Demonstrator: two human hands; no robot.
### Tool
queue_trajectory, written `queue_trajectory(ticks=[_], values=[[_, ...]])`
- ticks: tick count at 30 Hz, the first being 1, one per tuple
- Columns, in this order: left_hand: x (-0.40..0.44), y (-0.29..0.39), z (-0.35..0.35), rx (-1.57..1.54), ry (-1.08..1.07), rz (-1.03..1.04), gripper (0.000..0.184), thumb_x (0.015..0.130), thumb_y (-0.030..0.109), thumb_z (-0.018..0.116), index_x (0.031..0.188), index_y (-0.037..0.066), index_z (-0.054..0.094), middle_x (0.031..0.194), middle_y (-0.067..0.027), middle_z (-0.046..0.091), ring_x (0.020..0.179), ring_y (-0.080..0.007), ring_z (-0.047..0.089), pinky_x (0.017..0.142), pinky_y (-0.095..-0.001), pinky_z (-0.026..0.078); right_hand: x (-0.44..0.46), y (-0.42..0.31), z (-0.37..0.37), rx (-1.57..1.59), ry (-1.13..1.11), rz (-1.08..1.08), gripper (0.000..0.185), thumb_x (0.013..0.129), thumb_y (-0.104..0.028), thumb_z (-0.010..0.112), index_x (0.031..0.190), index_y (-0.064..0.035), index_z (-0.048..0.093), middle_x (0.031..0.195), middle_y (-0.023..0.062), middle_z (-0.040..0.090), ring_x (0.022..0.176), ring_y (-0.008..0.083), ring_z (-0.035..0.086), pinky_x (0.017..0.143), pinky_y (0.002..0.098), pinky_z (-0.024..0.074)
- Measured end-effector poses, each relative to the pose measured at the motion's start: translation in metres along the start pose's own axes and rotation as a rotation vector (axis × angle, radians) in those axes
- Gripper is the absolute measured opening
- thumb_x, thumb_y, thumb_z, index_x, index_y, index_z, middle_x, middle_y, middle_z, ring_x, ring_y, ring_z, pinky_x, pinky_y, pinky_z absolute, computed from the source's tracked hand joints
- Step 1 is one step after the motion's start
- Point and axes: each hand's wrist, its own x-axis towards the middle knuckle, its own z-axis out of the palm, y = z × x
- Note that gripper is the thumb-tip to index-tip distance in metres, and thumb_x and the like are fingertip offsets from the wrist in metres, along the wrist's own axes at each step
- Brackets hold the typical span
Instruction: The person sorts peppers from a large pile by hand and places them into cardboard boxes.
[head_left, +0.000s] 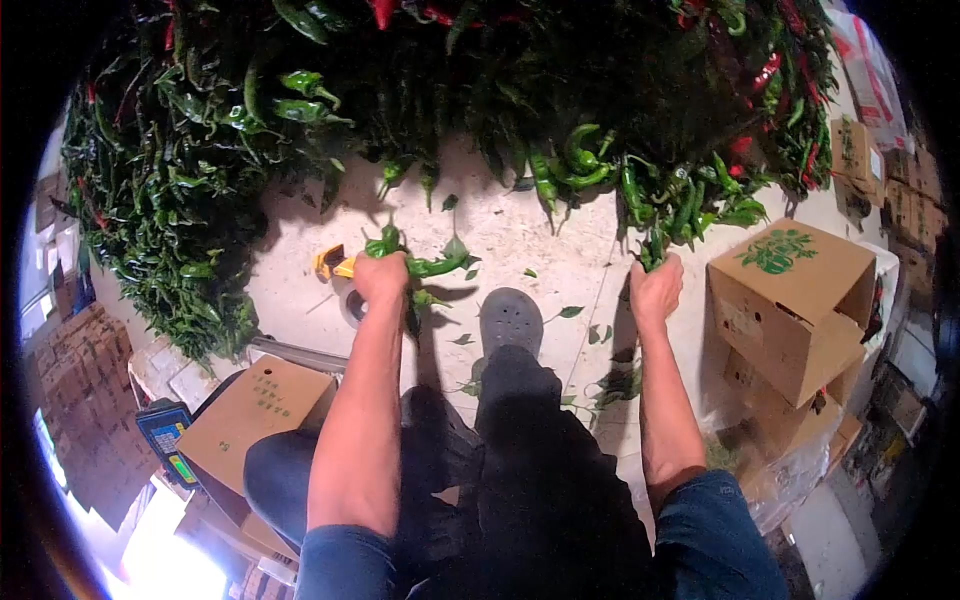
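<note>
Left hand point(380, 278) closed on green peppers point(430, 267); right hand point(656, 290) curled at more peppers point(652, 248), grip unclear.
Yellow tape dispenser point(330, 262) just left of left hand; loose leaves point(571, 312) on pale floor point(575, 265) between hands; big pepper pile point(160, 200) ahead of both, curving round left; printed cardboard box point(765, 300) right of right hand; second box point(250, 415) bodyward of left hand.
</note>
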Motion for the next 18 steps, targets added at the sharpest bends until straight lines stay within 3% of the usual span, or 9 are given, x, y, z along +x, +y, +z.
queue_trajectory(ticks=[3, 4, 7, 10, 13, 15, 17, 18], values=[[0.018, 0.003, 0.017, 0.085, -0.077, -0.058, 0.037, 0.075, 0.014, 0.068, 0.106, -0.006, 0.063, 0.106, -0.0293, 0.068, 0.106, -0.0408, 0.066, 0.091, -0.0442, 0.051, 0.004, -0.002, 0.0, 0.052, -0.023, 0.156, 0.063, 0.08, -0.029, 0.073, 0.133, -0.0074, 0.049, 0.12, 0.0199, 0.062, 0.113, 0.0411, 0.057, 0.094, 0.0517, 0.0477], [0.014, 0.005, 0.025, 0.047, -0.013, -0.044, 0.034, 0.077, 0.01, 0.065, 0.107, -0.006, 0.061, 0.106, -0.0293, 0.067, 0.105, -0.0419, 0.066, 0.091, -0.0452, 0.051, 0.006, -0.003, -0.002, 0.063, -0.026, 0.203, 0.065, 0.079, -0.031, 0.074, 0.135, -0.0081, 0.049, 0.12, 0.0199, 0.063, 0.113, 0.0407, 0.058, 0.094, 0.0512, 0.0479], [0.008, 0.007, 0.039, 0.023, 0.121, -0.061, 0.036, 0.072, 0.008, 0.07, 0.104, -0.007, 0.061, 0.1, -0.0246, 0.068, 0.096, -0.0393, 0.068, 0.084, -0.0418, 0.051, 0.019, 0.014, -0.004, 0.242, -0.091, 0.136, 0.052, 0.073, -0.028, 0.075, 0.118, -0.0041, 0.064, 0.106, 0.0215, 0.07, 0.103, 0.0396, 0.065, 0.089, 0.0468, 0.0503], [-0.002, 0.011, 0.027, -0.034, 0.096, -0.021, 0.032, 0.076, 0.008, 0.066, 0.103, -0.007, 0.058, 0.1, -0.0296, 0.067, 0.097, -0.0441, 0.067, 0.087, -0.0467, 0.051, 0.024, 0.02, -0.007, 0.119, -0.163, 0.089, 0.046, 0.07, -0.026, 0.074, 0.109, -0.0027, 0.067, 0.098, 0.021, 0.071, 0.096, 0.0409, 0.067, 0.085, 0.0465, 0.0512], [0.014, -0.005, 0.028, -0.214, 0.093, -0.01, 0.034, 0.074, 0.007, 0.069, 0.101, -0.007, 0.057, 0.096, -0.0279, 0.067, 0.091, -0.0409, 0.068, 0.084, -0.0446, 0.052, 0.018, 0.014, -0.013, 0.083, -0.137, 0.07, 0.045, 0.069, -0.026, 0.074, 0.107, -0.0029, 0.066, 0.096, 0.0209, 0.071, 0.094, 0.0412, 0.067, 0.084, 0.0462, 0.0517], [-0.007, 0.023, -0.005, -0.453, 0.011, -0.085, 0.033, 0.069, 0.001, 0.075, 0.098, -0.005, 0.059, 0.09, -0.0178, 0.068, 0.076, -0.0264, 0.066, 0.069, -0.0385, 0.053, 0.02, 0.027, -0.013, 0.1, -0.167, 0.046, 0.044, 0.068, -0.026, 0.074, 0.105, -0.0034, 0.066, 0.095, 0.0206, 0.071, 0.093, 0.0408, 0.067, 0.083, 0.0459, 0.0517], [-0.013, 0.038, -0.029, -0.741, -0.168, -0.075, 0.025, 0.072, -0.003, 0.073, 0.094, -0.003, 0.062, 0.089, -0.0136, 0.068, 0.072, -0.0219, 0.066, 0.062, -0.0354, 0.053, 0.022, 0.042, -0.014, 0.143, -0.224, -0.007, 0.045, 0.068, -0.027, 0.074, 0.106, -0.0038, 0.066, 0.095, 0.0207, 0.071, 0.094, 0.0413, 0.067, 0.084, 0.0463, 0.0513], [-0.018, 0.049, -0.04, -0.82, -0.177, -0.052, 0.022, 0.072, -0.005, 0.072, 0.092, -0.002, 0.063, 0.088, -0.0123, 0.068, 0.071, -0.0208, 0.066, 0.061, -0.0342, 0.052, 0.024, 0.052, -0.009, 0.181, -0.208, -0.032, 0.041, 0.069, -0.022, 0.074, 0.103, -0.0009, 0.065, 0.09, 0.0176, 0.072, 0.085, 0.0344, 0.069, 0.078, 0.0416, 0.0531]])
